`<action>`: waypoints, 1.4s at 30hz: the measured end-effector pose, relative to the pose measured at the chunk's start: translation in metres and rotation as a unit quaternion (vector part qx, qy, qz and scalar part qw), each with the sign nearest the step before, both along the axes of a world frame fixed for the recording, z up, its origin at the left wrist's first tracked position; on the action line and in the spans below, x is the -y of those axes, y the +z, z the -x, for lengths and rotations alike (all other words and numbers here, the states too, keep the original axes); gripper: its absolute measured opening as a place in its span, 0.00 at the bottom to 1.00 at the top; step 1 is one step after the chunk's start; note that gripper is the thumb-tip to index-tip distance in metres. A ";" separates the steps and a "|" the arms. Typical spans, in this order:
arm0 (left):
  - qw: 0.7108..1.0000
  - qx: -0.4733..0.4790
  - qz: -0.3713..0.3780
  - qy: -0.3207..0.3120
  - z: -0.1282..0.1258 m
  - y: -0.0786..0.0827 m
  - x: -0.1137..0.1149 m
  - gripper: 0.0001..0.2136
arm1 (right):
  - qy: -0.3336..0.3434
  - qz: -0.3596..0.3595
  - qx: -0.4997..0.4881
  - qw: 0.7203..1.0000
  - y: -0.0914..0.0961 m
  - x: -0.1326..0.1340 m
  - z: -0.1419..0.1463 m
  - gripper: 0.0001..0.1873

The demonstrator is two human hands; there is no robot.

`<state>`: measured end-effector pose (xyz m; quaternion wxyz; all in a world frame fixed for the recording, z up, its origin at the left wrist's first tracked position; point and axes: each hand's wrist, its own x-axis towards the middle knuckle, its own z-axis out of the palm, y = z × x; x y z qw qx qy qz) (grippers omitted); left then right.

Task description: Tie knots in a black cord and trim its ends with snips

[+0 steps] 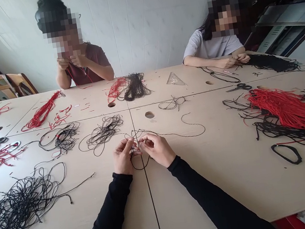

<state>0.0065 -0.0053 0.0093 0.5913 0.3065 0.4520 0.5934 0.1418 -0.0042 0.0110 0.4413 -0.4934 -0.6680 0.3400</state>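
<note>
Near the middle of the table, my left hand [124,155] pinches a thin black cord [142,168] between thumb and fingers. Close on its right, my right hand [156,147] is closed on the same cord, fingertips almost meeting those of the left. A loop of the cord hangs below both hands, and a loose length curls away to the right on the tabletop. The exact crossing of the cord between the fingertips is too small to make out. Just beyond my left hand lies a loose bundle of black cord [105,132].
A large black cord tangle [20,207] spreads at left; red cords [289,109] pile over black ones at right. Scissors [238,87] and a clear triangle ruler [175,79] lie farther back. Two people [87,65] work across the table [208,182], which has round holes.
</note>
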 end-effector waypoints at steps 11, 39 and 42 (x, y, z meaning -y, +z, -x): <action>0.998 -0.032 -0.026 -0.041 -0.005 -0.002 0.003 0.14 | -0.023 0.048 -0.133 0.990 -0.004 -0.004 -0.003 0.16; 0.992 -0.022 -0.086 -0.085 -0.007 -0.003 0.004 0.22 | 0.068 0.192 -0.247 0.947 -0.015 -0.010 -0.001 0.18; 0.992 -0.025 -0.087 -0.092 -0.007 -0.003 0.004 0.20 | 0.074 0.226 -0.287 0.928 -0.013 -0.009 -0.001 0.18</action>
